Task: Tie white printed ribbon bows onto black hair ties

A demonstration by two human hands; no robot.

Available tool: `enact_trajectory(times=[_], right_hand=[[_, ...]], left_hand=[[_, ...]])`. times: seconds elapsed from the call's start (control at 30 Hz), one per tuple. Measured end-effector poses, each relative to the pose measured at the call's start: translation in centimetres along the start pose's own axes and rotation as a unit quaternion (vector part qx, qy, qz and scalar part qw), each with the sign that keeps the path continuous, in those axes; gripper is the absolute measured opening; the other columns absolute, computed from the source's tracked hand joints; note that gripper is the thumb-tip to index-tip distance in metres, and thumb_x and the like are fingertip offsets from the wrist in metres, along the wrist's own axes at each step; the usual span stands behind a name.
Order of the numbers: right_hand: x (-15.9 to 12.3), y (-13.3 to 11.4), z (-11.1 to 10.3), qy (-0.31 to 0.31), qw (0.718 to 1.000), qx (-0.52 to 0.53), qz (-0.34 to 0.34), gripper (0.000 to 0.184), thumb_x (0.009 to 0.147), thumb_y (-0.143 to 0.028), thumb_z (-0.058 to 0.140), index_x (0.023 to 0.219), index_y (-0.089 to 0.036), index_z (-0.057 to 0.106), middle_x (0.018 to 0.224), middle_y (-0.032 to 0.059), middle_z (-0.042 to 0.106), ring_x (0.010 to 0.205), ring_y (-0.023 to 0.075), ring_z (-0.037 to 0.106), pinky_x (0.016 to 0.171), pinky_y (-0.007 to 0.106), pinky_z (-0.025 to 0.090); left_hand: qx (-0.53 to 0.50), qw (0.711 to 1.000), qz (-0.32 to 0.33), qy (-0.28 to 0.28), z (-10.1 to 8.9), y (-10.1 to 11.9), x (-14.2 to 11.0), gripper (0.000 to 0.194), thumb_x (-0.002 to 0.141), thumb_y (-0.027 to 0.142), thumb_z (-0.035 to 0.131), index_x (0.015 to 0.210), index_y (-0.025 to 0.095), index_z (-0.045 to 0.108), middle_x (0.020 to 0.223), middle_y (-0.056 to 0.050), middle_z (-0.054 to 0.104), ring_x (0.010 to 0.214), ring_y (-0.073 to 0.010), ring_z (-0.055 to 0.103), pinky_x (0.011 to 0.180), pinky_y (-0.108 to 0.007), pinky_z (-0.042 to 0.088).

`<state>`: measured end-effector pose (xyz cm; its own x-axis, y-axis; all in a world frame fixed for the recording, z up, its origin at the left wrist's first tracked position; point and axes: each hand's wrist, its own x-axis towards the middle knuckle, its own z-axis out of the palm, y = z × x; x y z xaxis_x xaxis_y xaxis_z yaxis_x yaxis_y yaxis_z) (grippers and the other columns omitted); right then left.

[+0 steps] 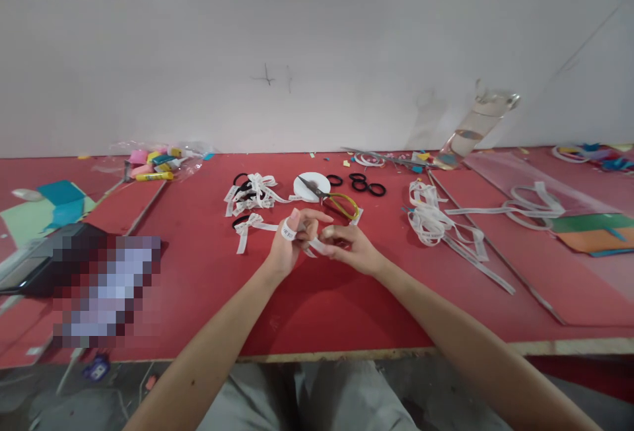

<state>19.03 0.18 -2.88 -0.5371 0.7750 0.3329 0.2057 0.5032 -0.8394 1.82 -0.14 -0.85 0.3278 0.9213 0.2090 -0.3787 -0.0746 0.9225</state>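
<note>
A white printed ribbon [317, 245] is looped around a digit of my left hand [282, 253], whose other fingers curl in over it. My right hand [359, 251] pinches the same ribbon between thumb and fingers, close beside the left. Just beyond my hands lies a white ribbon roll [298, 187], with yellow-handled scissors [344, 204] resting across it. To the left are black hair ties with ribbon bows [257, 193], and a single bow [254, 221] on a black tie sits nearer. Several bare black hair ties [359, 183] lie right of the roll.
Loose white ribbons [428, 220] lie in a heap on the right of the red table [208, 312]. A tilted clear bottle [470, 131] leans on the white partition [208, 74]. At left are a black case [59, 259], a blurred rectangular item [113, 292] and a plastic bag of colourful pieces [156, 162].
</note>
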Motion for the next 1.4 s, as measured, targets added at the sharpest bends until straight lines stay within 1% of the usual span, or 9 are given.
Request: enact_trajectory(times=[0.1, 0.2, 0.43, 0.63, 0.8, 0.9, 1.07, 1.23, 1.4], right_hand=[[0.8, 0.4, -1.0, 0.060, 0.995, 0.073, 0.034, 0.048, 0.091, -0.062, 0.044, 0.088, -0.018, 0.064, 0.069, 0.0027, 0.062, 0.061, 0.0138, 0.058, 0.060, 0.027, 0.047], [2.8, 0.9, -1.2, 0.131, 0.989, 0.017, 0.065, 0.033, 0.094, -0.048, 0.048, 0.095, -0.019, 0.064, 0.077, 0.0030, 0.065, 0.067, 0.0136, 0.062, 0.065, 0.026, 0.050], [9.9, 0.0, 3.5, -0.121, 0.959, -0.217, -0.139, 0.025, 0.096, -0.020, 0.050, 0.118, -0.022, 0.060, 0.133, 0.0069, 0.060, 0.117, 0.0181, 0.058, 0.089, 0.031, 0.049], [13.8, 0.3, 7.5, -0.172, 0.905, -0.332, -0.202, 0.026, 0.100, -0.023, 0.043, 0.121, -0.020, 0.058, 0.136, 0.0074, 0.058, 0.105, 0.0180, 0.063, 0.064, 0.026, 0.044], [14.4, 1.5, 8.1, -0.194, 0.883, -0.361, -0.228, 0.024, 0.101, -0.028, 0.043, 0.117, -0.023, 0.061, 0.113, 0.0031, 0.069, 0.095, 0.0162, 0.064, 0.056, 0.025, 0.034], [14.1, 1.4, 7.6, -0.111, 0.911, -0.332, -0.219, 0.029, 0.102, -0.038, 0.041, 0.116, -0.024, 0.062, 0.119, 0.0036, 0.068, 0.102, 0.0159, 0.063, 0.061, 0.025, 0.038], [15.2, 1.1, 5.8, 0.119, 0.962, -0.238, -0.068, 0.027, 0.100, -0.033, 0.045, 0.114, -0.020, 0.063, 0.118, 0.0066, 0.069, 0.098, 0.0172, 0.065, 0.078, 0.026, 0.045], [15.7, 2.0, 3.6, 0.079, 0.987, -0.141, -0.011, 0.020, 0.089, -0.018, 0.058, 0.107, -0.018, 0.067, 0.107, 0.0061, 0.072, 0.075, 0.0139, 0.066, 0.078, 0.028, 0.049], [10.5, 0.9, 1.9, 0.120, 0.987, 0.085, 0.063, 0.020, 0.091, -0.029, 0.051, 0.099, -0.018, 0.065, 0.091, 0.0042, 0.069, 0.056, 0.0103, 0.061, 0.056, 0.025, 0.050]], left_hand=[[-0.010, 1.000, -0.011, -0.026, -0.1, 0.1, -0.2, 0.071, 0.088, 0.071, 0.035, 0.084, 0.011, 0.073, 0.054, 0.005, 0.022, 0.048, -0.0075, 0.017, 0.045, -0.023, 0.011], [0.005, 0.990, -0.054, -0.133, 0.1, -0.1, -0.6, 0.073, 0.089, 0.071, 0.034, 0.084, 0.010, 0.074, 0.052, 0.004, 0.027, 0.047, -0.0074, 0.023, 0.046, -0.023, 0.013], [0.015, 0.929, -0.166, -0.329, 1.2, -0.3, -1.3, 0.074, 0.088, 0.071, 0.034, 0.097, 0.010, 0.075, 0.055, 0.005, 0.022, 0.048, -0.0092, 0.024, 0.046, -0.025, 0.016], [-0.005, 0.934, -0.176, -0.311, 1.1, 0.2, -1.0, 0.075, 0.085, 0.074, 0.035, 0.094, 0.011, 0.075, 0.053, 0.005, 0.019, 0.048, -0.0101, 0.019, 0.049, -0.027, 0.015], [-0.013, 0.932, -0.170, -0.320, 1.1, 0.6, -0.9, 0.072, 0.086, 0.072, 0.035, 0.094, 0.013, 0.075, 0.054, 0.005, 0.019, 0.050, -0.0106, 0.018, 0.049, -0.027, 0.013], [-0.012, 0.928, -0.177, -0.328, 1.3, 0.6, -0.8, 0.074, 0.086, 0.074, 0.034, 0.093, 0.013, 0.075, 0.056, 0.005, 0.018, 0.050, -0.0103, 0.019, 0.049, -0.027, 0.013], [-0.009, 0.931, -0.176, -0.319, 1.2, 0.5, -0.8, 0.077, 0.084, 0.076, 0.033, 0.095, 0.012, 0.075, 0.056, 0.005, 0.020, 0.050, -0.0097, 0.018, 0.047, -0.026, 0.013], [-0.031, 0.939, -0.148, -0.308, 0.9, 0.1, -0.6, 0.072, 0.090, 0.069, 0.033, 0.099, 0.010, 0.074, 0.055, 0.006, 0.018, 0.047, -0.0077, 0.014, 0.046, -0.026, 0.011], [-0.045, 0.958, -0.142, -0.246, 0.9, -0.1, -0.2, 0.073, 0.092, 0.068, 0.029, 0.095, 0.009, 0.072, 0.058, 0.005, 0.020, 0.049, -0.0075, 0.013, 0.047, -0.027, 0.008]])
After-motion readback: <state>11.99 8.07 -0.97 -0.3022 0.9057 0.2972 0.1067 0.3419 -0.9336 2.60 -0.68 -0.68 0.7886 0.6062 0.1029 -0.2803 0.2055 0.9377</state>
